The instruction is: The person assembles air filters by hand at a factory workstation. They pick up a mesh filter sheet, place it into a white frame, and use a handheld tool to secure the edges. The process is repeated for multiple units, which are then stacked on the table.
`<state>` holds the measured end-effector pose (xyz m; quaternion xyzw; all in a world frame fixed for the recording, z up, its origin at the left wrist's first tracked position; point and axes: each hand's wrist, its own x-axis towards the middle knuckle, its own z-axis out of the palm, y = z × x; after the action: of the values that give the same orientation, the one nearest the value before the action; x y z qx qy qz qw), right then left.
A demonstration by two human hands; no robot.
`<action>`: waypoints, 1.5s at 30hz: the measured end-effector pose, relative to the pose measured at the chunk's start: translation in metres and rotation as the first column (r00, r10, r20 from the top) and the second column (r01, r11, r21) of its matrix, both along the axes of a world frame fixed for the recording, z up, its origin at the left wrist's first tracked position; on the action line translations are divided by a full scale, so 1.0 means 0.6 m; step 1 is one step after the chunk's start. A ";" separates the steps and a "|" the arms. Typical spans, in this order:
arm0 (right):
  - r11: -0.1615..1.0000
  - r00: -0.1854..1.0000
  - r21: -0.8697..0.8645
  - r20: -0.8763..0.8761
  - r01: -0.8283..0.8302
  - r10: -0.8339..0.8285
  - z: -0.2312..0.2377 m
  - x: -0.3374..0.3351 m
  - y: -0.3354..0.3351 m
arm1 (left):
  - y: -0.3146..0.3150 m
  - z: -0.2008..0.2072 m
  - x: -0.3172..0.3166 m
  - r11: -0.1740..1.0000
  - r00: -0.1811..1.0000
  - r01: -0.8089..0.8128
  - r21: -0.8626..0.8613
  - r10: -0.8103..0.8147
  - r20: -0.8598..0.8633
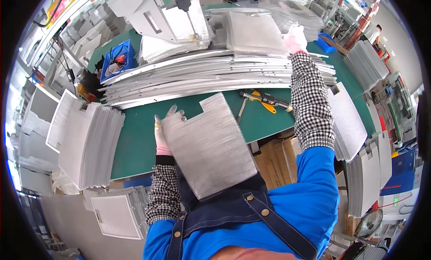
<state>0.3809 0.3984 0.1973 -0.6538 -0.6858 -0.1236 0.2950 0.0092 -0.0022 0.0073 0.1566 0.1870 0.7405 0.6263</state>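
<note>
My left hand [162,135], in a white and pink glove, holds a silver mesh panel [208,145] by its left edge. The panel has a square notch at its upper corner and tilts over my apron. At the back right, my stretched-out right hand [295,39], also gloved, is closed beside a stack of mesh sheets [256,33]. What its fingers grip, if anything, is too small to make out. Between me and those sheets lies a wide pile of long, thin silver metal strips [202,75] across the green table [139,138].
A hammer [242,106], an orange-yellow tool [265,102] and a power screwdriver [276,101] lie right of the panel. Stacked panels stand at left [90,143] and right [348,120]. A blue bin [119,57] sits back left; a grey machine [146,15] overhangs the far side.
</note>
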 end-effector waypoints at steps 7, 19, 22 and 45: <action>0.957 0.945 -0.261 0.325 0.128 -0.037 -0.026 -0.028 -0.036 | -0.011 -0.007 -0.009 1.000 0.999 0.002 0.023 -0.001 -0.034; 0.878 0.985 -0.473 -0.173 -0.079 -0.004 -0.064 -0.007 0.055 | -0.003 -0.010 -0.011 0.998 0.999 0.032 0.061 -0.031 -0.014; 0.982 0.993 -0.145 -0.007 0.119 -0.121 -0.057 -0.039 0.031 | -0.009 -0.004 -0.008 0.999 1.000 0.023 0.030 -0.023 -0.019; 0.425 0.143 -0.144 -0.989 -0.894 -0.034 -0.216 -0.030 -0.594 | -0.013 0.010 -0.004 0.988 1.000 0.009 -0.151 -0.008 0.003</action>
<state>0.3626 0.0421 0.0679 -0.3714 -0.5420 0.6724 0.3409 0.0066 -0.0099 0.0135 0.1083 0.2412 0.7217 0.6397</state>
